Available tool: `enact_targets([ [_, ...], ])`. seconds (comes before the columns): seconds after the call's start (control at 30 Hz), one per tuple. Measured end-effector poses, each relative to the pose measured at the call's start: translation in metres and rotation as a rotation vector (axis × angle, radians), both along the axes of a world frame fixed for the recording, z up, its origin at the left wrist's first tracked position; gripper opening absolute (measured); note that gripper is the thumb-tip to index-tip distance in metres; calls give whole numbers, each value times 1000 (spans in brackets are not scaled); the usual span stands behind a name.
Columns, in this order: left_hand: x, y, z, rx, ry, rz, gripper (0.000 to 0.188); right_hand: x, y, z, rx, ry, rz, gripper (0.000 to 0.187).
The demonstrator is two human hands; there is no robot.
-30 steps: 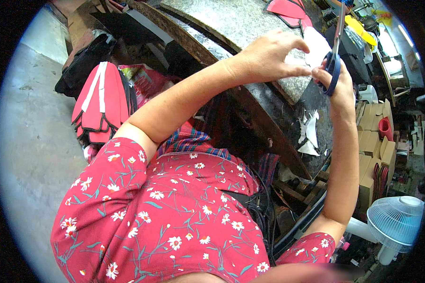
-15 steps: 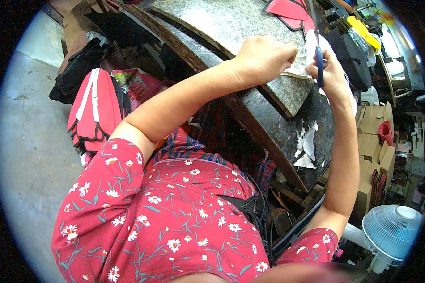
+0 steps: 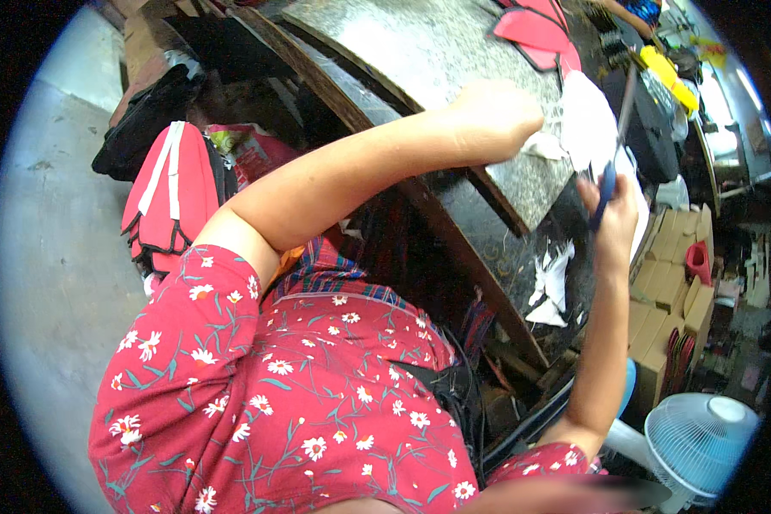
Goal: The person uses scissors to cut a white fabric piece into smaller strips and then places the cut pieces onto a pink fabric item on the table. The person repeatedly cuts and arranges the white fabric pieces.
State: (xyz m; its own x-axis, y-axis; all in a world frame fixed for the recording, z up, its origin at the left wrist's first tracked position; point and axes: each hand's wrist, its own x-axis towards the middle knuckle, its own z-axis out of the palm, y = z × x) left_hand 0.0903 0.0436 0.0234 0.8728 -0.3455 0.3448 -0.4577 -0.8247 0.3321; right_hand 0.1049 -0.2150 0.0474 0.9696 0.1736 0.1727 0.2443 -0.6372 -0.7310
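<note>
At 2 o'clock, the scissors (image 3: 606, 184) have a smooth plastic handle and a metal blade; the white sheet (image 3: 584, 116) looks like matt cloth. At 12 o'clock, the slab (image 3: 403, 34) is speckled, stone-like and glossy where lit. At 3 o'clock, the boxes (image 3: 655, 283) are matt cardboard. At 9 o'clock, the floor (image 3: 60, 283) is smooth, concrete-like.

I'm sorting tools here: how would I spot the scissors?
Find the speckled board at top centre. Right of its near corner, the person's right hand grips the scissors. Their blue handle and long metal blade stand out against the white material.
</note>
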Motion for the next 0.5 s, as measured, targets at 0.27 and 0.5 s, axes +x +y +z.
enact_targets([
  [0.27, 9, 7, 11, -104, 65, -44, 23, -82, -40, -26, 217, 52, -117, 31],
  [0.5, 10, 7, 13, -119, 180, -163, 24, -96, -42, -34, 449, -98, -158, 28],
])
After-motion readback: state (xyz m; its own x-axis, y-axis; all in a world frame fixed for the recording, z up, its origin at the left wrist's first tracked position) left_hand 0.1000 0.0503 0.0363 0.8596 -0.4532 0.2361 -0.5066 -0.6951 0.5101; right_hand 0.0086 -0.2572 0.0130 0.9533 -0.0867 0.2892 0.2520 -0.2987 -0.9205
